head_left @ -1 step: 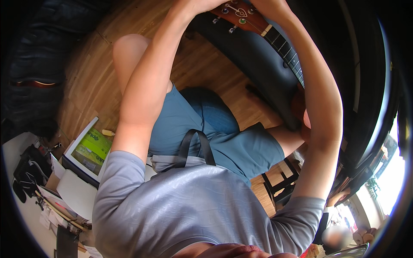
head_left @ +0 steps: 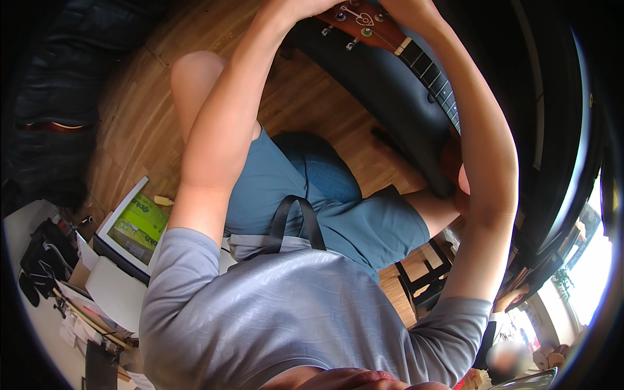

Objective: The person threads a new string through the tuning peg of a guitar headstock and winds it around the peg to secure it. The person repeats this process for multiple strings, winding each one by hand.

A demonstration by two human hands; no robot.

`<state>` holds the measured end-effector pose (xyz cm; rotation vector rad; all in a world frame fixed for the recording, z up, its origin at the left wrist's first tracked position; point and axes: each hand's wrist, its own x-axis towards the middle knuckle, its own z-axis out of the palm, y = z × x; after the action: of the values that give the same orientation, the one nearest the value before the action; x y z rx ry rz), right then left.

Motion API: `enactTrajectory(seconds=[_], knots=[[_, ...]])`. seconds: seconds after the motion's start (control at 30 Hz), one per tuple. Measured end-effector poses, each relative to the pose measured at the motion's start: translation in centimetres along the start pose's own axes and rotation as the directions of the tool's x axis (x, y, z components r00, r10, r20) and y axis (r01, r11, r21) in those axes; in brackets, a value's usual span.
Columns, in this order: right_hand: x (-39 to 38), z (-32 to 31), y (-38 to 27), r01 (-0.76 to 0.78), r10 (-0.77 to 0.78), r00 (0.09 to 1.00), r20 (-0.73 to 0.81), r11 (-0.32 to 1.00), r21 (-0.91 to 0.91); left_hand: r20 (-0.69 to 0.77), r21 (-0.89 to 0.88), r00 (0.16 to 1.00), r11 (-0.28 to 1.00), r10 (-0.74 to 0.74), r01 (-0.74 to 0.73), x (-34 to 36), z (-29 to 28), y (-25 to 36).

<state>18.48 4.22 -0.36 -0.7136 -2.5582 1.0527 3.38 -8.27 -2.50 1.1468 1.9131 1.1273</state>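
Note:
Both arms stretch up past the top edge, where the frame cuts off my fingers. My left hand (head_left: 304, 6) shows only its wrist end, beside the headstock of a ukulele-like instrument (head_left: 368, 25). That headstock is reddish-brown wood with a pale heart-shaped inlay and several tuning pegs. Its dark fretboard (head_left: 426, 71) slants down to the right until my right forearm covers it. My right hand (head_left: 408, 9) is nearest the headstock's other side. Whether either hand touches or grips the instrument cannot be seen; the instrument's body is mostly hidden behind my right arm.
Below the neck lies a long black padded surface (head_left: 390, 84). A white-framed bin or drawer with bright green packaging (head_left: 144, 218) stands at the left, near cluttered papers. A black stool-like frame (head_left: 426, 276) is at the lower right; a person's hand (head_left: 512, 297) shows beyond it.

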Motion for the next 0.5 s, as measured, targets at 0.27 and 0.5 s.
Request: enactTrajectory(seconds=[0.27, 0.5], knots=[[1.1, 0.2, 0.3, 0.039, -0.035, 0.998, 0.044, 0.992, -0.116, 0.007, -0.056, 0.996, 0.995, -0.088, 0.088, -0.5, 0.3, 1.4], [1.4, 0.7, 0.5, 0.011, -0.009, 1.0, 0.022, 0.995, -0.099, 0.03, -0.143, 0.998, 0.988, -0.058, 0.062, 0.5, 0.6, -0.9]])
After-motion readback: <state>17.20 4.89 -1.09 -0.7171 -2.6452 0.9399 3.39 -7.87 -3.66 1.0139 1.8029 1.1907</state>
